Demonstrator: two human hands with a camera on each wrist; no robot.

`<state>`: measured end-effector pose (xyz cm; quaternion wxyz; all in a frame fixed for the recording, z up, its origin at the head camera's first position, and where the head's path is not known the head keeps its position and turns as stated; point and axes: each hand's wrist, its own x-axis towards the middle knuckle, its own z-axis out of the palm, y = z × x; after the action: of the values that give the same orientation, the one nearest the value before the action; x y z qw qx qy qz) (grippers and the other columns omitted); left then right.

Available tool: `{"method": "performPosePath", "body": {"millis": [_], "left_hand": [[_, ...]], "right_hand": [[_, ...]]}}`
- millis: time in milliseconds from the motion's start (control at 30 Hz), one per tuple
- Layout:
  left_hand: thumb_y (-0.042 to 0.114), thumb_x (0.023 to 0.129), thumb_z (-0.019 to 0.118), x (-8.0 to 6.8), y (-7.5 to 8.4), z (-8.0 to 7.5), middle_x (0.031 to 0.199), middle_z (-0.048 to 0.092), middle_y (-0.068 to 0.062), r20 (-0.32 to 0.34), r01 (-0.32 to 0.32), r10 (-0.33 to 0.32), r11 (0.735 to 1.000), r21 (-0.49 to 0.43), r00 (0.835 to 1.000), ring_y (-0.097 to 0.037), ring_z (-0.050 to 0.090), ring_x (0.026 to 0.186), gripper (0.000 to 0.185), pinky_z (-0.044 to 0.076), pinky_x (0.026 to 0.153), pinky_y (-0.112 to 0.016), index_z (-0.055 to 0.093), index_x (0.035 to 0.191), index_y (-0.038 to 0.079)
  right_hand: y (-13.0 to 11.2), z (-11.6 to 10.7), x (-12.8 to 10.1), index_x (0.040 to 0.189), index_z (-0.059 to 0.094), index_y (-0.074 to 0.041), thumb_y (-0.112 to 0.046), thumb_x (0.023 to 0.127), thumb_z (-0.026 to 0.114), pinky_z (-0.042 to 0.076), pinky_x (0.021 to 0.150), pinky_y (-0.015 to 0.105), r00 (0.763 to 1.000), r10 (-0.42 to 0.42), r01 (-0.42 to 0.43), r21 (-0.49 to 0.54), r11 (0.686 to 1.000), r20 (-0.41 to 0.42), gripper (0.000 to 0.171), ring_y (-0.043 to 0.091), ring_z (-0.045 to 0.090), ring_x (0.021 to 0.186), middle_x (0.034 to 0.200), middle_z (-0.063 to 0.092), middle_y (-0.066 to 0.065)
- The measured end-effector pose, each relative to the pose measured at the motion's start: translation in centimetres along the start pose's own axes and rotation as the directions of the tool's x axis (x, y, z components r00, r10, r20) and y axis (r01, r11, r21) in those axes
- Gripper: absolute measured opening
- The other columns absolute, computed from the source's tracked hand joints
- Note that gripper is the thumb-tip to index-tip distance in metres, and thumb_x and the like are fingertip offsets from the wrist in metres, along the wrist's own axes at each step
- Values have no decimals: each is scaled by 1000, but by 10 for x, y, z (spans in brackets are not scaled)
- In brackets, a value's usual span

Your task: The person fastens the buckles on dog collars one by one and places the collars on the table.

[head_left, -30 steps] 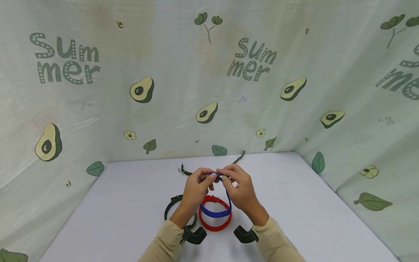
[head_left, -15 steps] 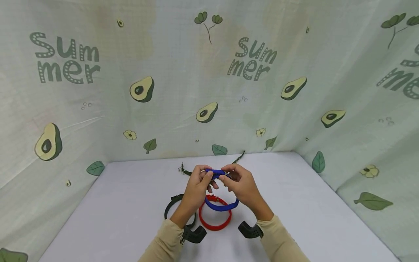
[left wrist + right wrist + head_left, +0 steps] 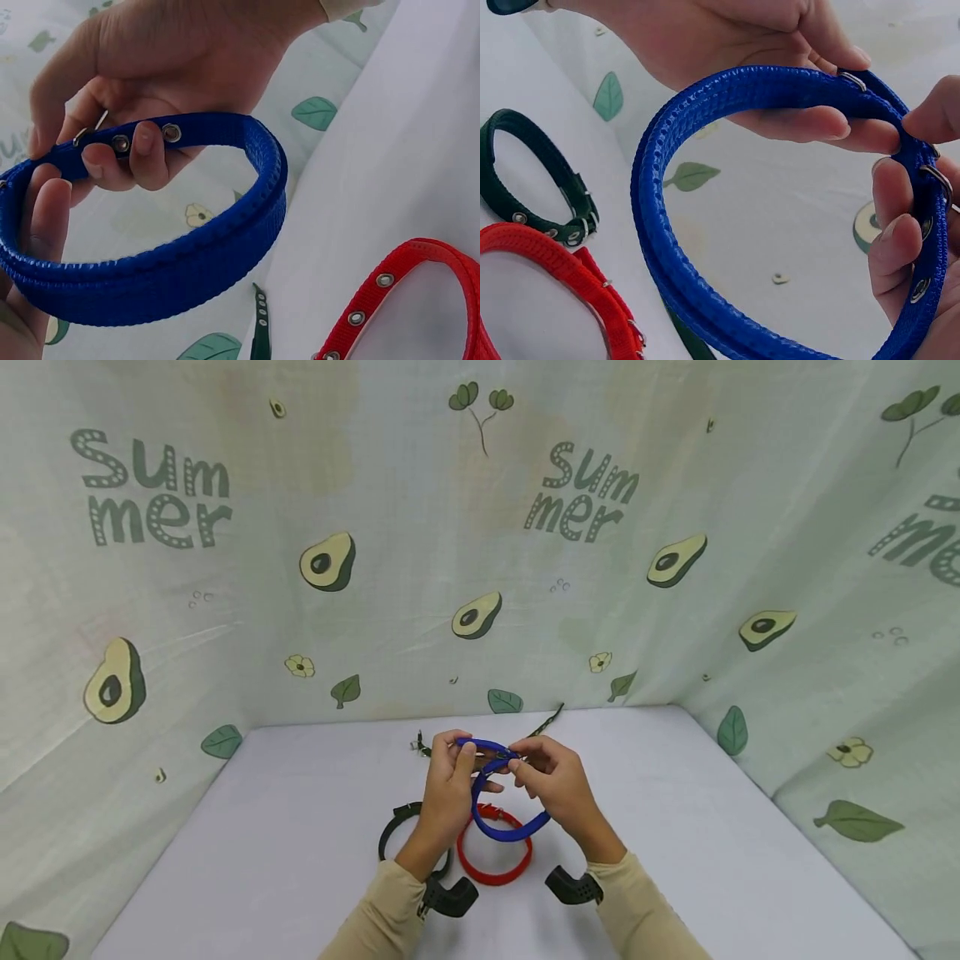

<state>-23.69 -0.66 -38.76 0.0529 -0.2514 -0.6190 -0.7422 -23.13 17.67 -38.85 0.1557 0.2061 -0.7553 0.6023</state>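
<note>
Fingers [image 3: 467, 763] of both hands pinched blue collar [image 3: 510, 833] above white bench [image 3: 285, 827]; avocado-print cloth [image 3: 225, 568] behind; red collar [image 3: 495, 875] and dark collar [image 3: 390, 833] lay beneath.

I hold one collar [image 3: 501, 793] up between my left hand [image 3: 448, 785] and right hand [image 3: 558, 785], above the middle of the tabletop [image 3: 285, 827]. Directly below it a second collar [image 3: 495, 860] lies flat. A third collar [image 3: 397, 835] lies just left of that, under my left wrist. Behind my hands a strap [image 3: 547, 720] stretches toward the backdrop [image 3: 375, 568].
</note>
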Motion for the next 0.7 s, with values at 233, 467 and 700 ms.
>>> {"method": "performPosePath", "body": {"millis": [233, 467, 700], "left_hand": [[35, 109, 40, 0, 0, -1, 123, 59, -22, -1, -1, 1, 1000, -2, 1000, -34, 71, 97, 40, 60, 74, -38, 27, 134, 7], [34, 108, 43, -1, -4, -1, 126, 59, -23, -5, 2, -2, 1000, -19, 1000, -34, 70, 99, 41, 60, 71, -38, 28, 135, 8], [16, 101, 62, -3, -9, 6, 128, 57, -20, 3, -21, 21, 1000, -20, 1000, -35, 71, 96, 47, 60, 71, -37, 34, 138, 5]], "right_hand": [[0, 0, 0, 121, 68, -8, -15, 98, 65, 52, 56, 30, 1000, 29, -29, -19, 999, 3, 24, 30, 60, 72, 86, 65, 9], [2, 1, 0, 116, 70, -4, -14, 98, 63, 51, 57, 30, 995, 103, -103, 2, 995, -10, 22, 22, 57, 69, 81, 63, 11], [1, 1, 1, 110, 68, 1, -12, 97, 63, 46, 54, 26, 986, 162, -156, 129, 979, -39, 19, 22, 51, 66, 76, 56, 14]]}}
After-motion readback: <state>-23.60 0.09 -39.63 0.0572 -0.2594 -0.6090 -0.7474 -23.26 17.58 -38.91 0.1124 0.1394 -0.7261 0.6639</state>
